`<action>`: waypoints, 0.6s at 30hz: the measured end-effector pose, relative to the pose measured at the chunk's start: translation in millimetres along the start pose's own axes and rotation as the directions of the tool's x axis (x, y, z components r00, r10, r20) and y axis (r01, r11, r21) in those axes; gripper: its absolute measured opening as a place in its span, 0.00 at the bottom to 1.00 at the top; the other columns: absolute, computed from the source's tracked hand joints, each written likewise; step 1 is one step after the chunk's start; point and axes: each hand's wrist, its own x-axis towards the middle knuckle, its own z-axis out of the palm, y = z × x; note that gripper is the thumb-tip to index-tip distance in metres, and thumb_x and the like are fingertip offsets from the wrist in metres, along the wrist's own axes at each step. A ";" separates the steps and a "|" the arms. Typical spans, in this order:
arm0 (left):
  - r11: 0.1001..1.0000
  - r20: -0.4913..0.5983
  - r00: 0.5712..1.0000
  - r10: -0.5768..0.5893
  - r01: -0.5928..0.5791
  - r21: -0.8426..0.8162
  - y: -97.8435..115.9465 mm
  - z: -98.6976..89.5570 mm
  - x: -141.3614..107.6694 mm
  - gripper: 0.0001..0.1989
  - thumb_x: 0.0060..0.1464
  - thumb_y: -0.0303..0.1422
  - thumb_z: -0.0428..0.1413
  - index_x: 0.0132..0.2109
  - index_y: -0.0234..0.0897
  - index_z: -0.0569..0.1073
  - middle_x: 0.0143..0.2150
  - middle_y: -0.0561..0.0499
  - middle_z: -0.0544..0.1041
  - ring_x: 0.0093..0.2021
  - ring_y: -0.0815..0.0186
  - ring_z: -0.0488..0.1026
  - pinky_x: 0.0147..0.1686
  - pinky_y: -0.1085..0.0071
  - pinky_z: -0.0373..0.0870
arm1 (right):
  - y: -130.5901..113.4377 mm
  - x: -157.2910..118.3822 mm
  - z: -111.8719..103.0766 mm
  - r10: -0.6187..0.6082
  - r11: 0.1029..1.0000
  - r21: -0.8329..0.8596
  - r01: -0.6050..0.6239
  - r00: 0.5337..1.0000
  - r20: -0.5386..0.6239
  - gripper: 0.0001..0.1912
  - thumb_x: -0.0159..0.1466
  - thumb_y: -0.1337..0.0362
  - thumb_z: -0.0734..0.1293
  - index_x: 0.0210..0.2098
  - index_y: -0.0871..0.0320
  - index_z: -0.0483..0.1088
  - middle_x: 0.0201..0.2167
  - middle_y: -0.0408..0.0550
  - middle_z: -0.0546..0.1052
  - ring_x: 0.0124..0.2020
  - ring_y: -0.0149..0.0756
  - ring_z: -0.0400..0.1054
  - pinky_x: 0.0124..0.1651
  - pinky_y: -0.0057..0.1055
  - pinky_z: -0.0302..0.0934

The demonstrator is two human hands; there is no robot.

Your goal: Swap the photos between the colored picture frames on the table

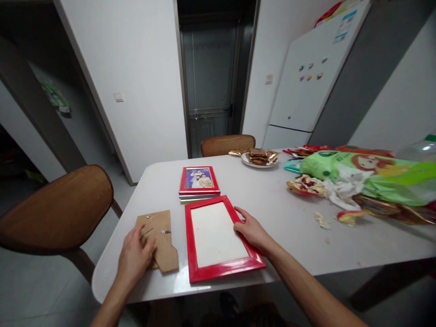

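Observation:
A red picture frame [192,245] with a blank white panel inside lies near the table's front edge. My right hand [250,230] holds its right side, thumb over the rim and fingers around the edge. To its left, a brown backing board [163,247] with metal clips lies on the table. My left hand [136,247] rests on the board's left part, fingers bent and apart; nothing shows gripped in them. Behind the frame, a smaller red frame with a photo [199,179] tops a short stack.
The white table [245,190] has a plate of wrapped snacks [260,159] at the back. An opened pomegranate [306,185], crumpled tissue [344,186], peel and a green bag [391,175] lie at right. Wooden chairs stand left [57,204] and behind [228,145].

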 end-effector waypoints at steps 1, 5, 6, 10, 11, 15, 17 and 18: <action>0.996 0.026 0.998 0.056 -0.054 -0.075 19.2 5.2 -6.1 0.22 0.47 0.36 0.48 0.50 0.31 0.61 0.51 0.40 0.65 0.53 0.56 0.61 0.51 0.58 0.57 | -3.7 -4.0 -0.6 0.014 0.987 0.157 -0.023 0.998 0.056 0.36 0.48 0.71 0.55 0.58 0.62 0.45 0.30 0.47 0.75 0.24 0.33 0.68 0.30 0.29 0.60; 0.921 0.135 0.946 0.295 -0.244 -0.304 101.8 25.5 -36.2 0.24 0.47 0.34 0.51 0.52 0.35 0.59 0.56 0.42 0.59 0.56 0.58 0.56 0.53 0.57 0.55 | -19.9 -19.1 -2.8 -0.005 0.861 0.502 -0.078 0.987 0.162 0.41 0.48 0.70 0.56 0.59 0.60 0.35 0.32 0.46 0.74 0.25 0.33 0.69 0.30 0.31 0.62; 0.888 0.151 0.916 0.372 -0.303 -0.346 118.9 29.5 -42.7 0.26 0.45 0.34 0.53 0.53 0.36 0.58 0.58 0.41 0.58 0.57 0.57 0.55 0.53 0.56 0.56 | -23.6 -21.8 -3.7 -0.011 0.846 0.528 -0.080 0.986 0.167 0.41 0.48 0.69 0.57 0.59 0.58 0.35 0.31 0.45 0.74 0.25 0.33 0.69 0.31 0.31 0.63; 0.769 0.097 0.809 0.579 -0.503 -0.394 159.7 36.4 -53.2 0.25 0.46 0.28 0.52 0.54 0.37 0.58 0.55 0.42 0.61 0.54 0.56 0.58 0.51 0.55 0.59 | -31.2 -26.2 -8.5 -0.051 0.845 0.532 -0.043 0.986 0.161 0.41 0.49 0.65 0.63 0.59 0.57 0.40 0.21 0.40 0.72 0.20 0.31 0.66 0.28 0.29 0.62; 0.750 0.069 0.795 0.602 -0.535 -0.389 163.2 35.0 -51.9 0.23 0.47 0.26 0.49 0.53 0.37 0.59 0.52 0.43 0.64 0.51 0.58 0.61 0.50 0.58 0.61 | -30.7 -25.4 -10.0 -0.061 0.856 0.517 -0.028 0.986 0.156 0.41 0.49 0.64 0.63 0.59 0.57 0.41 0.19 0.39 0.70 0.19 0.30 0.65 0.26 0.28 0.61; 0.775 -0.083 0.850 0.520 -0.511 -0.372 157.0 17.3 -38.6 0.21 0.48 0.22 0.44 0.51 0.37 0.61 0.40 0.46 0.69 0.41 0.64 0.67 0.42 0.68 0.66 | -19.9 -16.0 -16.4 -0.060 0.917 0.399 0.018 0.994 0.094 0.39 0.49 0.63 0.65 0.58 0.58 0.45 0.16 0.36 0.68 0.17 0.27 0.62 0.22 0.23 0.57; 0.837 -0.145 0.930 0.339 -0.368 -0.405 143.2 6.4 -31.2 0.20 0.48 0.23 0.45 0.50 0.37 0.61 0.37 0.48 0.68 0.36 0.66 0.67 0.36 0.71 0.68 | -10.0 -8.3 -19.0 -0.046 0.953 0.301 0.026 0.997 0.058 0.37 0.50 0.63 0.64 0.57 0.59 0.47 0.19 0.38 0.69 0.18 0.26 0.62 0.21 0.22 0.56; 0.858 -0.143 0.963 0.227 -0.268 -0.439 134.0 2.2 -28.1 0.20 0.47 0.25 0.47 0.50 0.37 0.62 0.35 0.49 0.67 0.34 0.67 0.67 0.32 0.72 0.67 | -4.2 -4.2 -20.0 -0.042 0.970 0.242 0.030 0.998 0.042 0.36 0.50 0.64 0.63 0.57 0.60 0.49 0.20 0.39 0.70 0.18 0.26 0.62 0.22 0.22 0.56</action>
